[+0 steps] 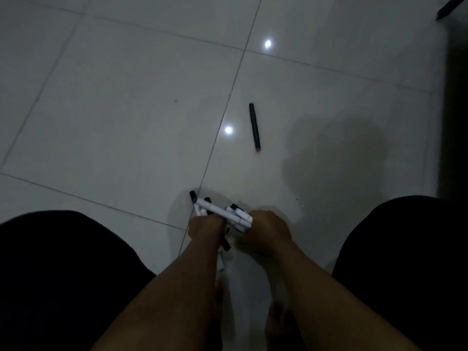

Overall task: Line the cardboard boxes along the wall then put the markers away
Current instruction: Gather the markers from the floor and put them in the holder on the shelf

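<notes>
So the boxes aren't anywhere in this shot, can't say if they're lined up or not. What you do get is the marker part. Both hands are down low over the tiled floor [126, 97], knuckles up, curled around a messy bundle of markers [222, 214], mostly white barrels with dark caps sticking out at odd angles. The left hand [206, 228] grips the near-left end of the bundle, the right hand [266, 230] grips the right end, and the two are nearly touching each other. It's dim, so I can't tell exactly which fingers are on which pen.

The thing that matters: one loose black marker [254, 126] with a reddish tip lies on the floor, well apart from the bundle, straight out beyond it and a bit to its right. Its long axis runs pretty much away from the person, red end nearer the bundle. My guess is the right hand is the closer one for it, but it'd have to let go of the bundle first, so the left needs a solid hold or the whole lot spills.

There's also a dark stick-like thing [447, 7] far beyond the bundle at the top right edge; can't tell if it's another marker.
</notes>
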